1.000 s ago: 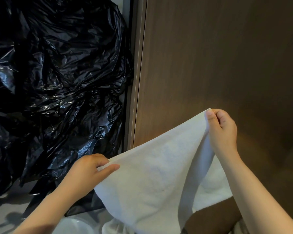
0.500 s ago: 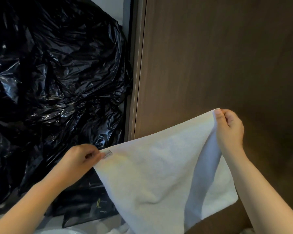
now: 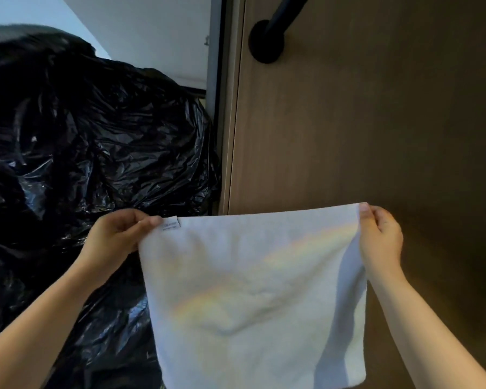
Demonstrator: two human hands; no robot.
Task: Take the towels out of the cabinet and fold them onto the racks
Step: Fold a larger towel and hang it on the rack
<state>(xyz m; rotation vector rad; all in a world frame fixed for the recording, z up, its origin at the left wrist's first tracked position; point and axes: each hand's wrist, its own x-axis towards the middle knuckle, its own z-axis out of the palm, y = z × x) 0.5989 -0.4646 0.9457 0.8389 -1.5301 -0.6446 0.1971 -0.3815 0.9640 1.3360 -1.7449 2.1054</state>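
A white towel [image 3: 253, 299] hangs flat in front of me, stretched by its two top corners. My left hand [image 3: 118, 237] pinches the top left corner, beside a small grey label [image 3: 171, 223]. My right hand [image 3: 380, 237] pinches the top right corner. The towel's top edge runs nearly level across a brown wooden panel [image 3: 362, 122]. A black rack bar with a round wall mount [image 3: 267, 42] sticks out of that panel high above the towel.
A large crumpled black plastic bag [image 3: 82, 164] fills the left side, close to my left arm. A grey vertical frame edge [image 3: 222, 108] separates it from the wooden panel. A white wall [image 3: 141, 32] shows at the top left.
Both hands have pulled the towel's top corners apart and level, so it now hangs flat instead of slanted and sagging. The view has tilted up, revealing the black rack mount.
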